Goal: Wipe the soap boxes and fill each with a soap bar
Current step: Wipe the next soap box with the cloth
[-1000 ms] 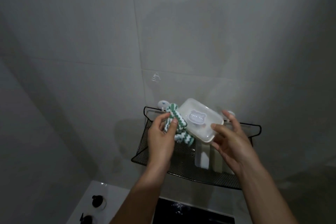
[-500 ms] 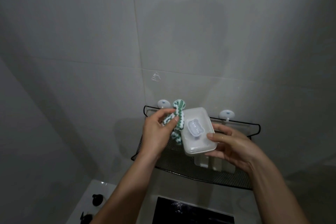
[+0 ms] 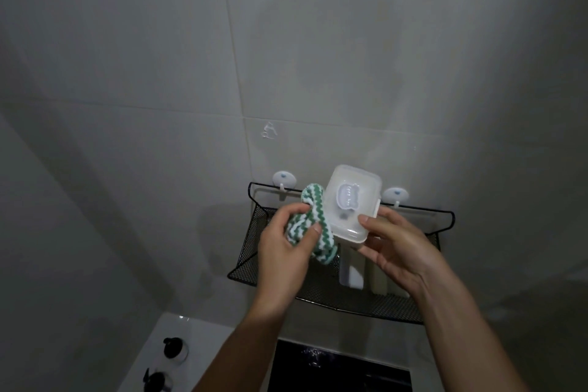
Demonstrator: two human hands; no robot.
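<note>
Nearest, the left hand (image 3: 288, 245) grips a bunched green-and-white cloth (image 3: 313, 223), fingers curled around it, pressing it against the left side of a white soap box (image 3: 351, 204). The right hand (image 3: 394, 242) holds that closed box from below, thumb on its lid, above the black wire shelf (image 3: 350, 299) on the tiled wall (image 3: 191, 73).

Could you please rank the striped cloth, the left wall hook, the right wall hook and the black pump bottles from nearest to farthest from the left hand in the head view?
From the left hand:
1. Striped cloth, gripped in that hand.
2. Left wall hook, just above it.
3. Right wall hook, up and to the right, beyond the soap box.
4. Black pump bottles, far below, at lower left.
</note>
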